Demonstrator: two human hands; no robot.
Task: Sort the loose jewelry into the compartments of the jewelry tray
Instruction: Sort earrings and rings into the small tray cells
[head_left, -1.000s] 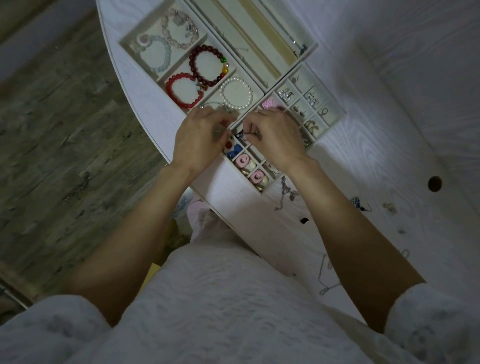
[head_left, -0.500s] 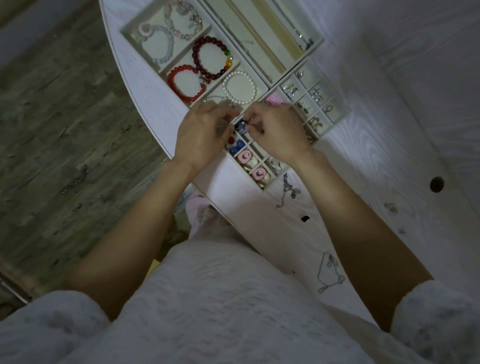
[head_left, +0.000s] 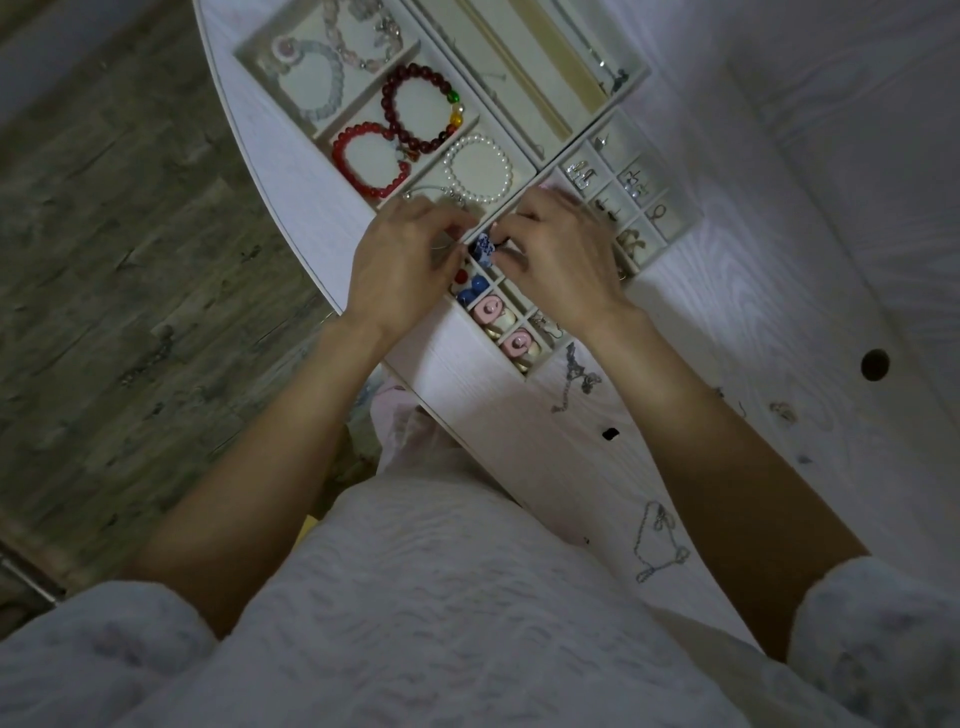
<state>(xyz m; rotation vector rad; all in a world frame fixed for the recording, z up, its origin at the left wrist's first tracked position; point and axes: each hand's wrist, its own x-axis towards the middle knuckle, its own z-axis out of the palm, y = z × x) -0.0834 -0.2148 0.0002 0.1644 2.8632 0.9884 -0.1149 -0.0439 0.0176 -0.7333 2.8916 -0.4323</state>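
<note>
— Jewelry still loose on the white table (head_left: 467, 364): what lies nearest the person?

— Nearest, a thin silver chain (head_left: 655, 543) sprawls just beside the right forearm. Farther along sit a small dark piece (head_left: 609, 433) and a tangled silver piece (head_left: 574, 376), the latter just off the near corner of the small-compartment tray (head_left: 675, 236). A few tiny bits lie well apart to the right, too blurred to name.

— And the hands?

— Both meet over that tray. The left hand (head_left: 400, 270) has its fingers curled inward at the tray's edge; whether they pinch anything I cannot tell. The right hand (head_left: 561, 260) is curled too, its fingertips at a blue-and-white patterned bead (head_left: 483, 247) that sits between the two hands. It seems to pinch a small dark bit beside the bead, though the detail is too fine to be sure.

— What already fills the compartments?

— Near the left hand, red and blue beads (head_left: 470, 286), then two pink round pieces (head_left: 491, 309) in cells toward the near corner. Past the right hand, small silver earrings (head_left: 582, 174) occupy separate cells.

— Farther out?

— A bracelet tray (head_left: 249, 52) holds a bright red bracelet (head_left: 363, 161), a dark red one (head_left: 415, 104) with green and yellow beads, a pearl bracelet (head_left: 480, 169) and a pale one (head_left: 311, 88). Beyond it lies a long-compartment tray (head_left: 639, 78).
</note>
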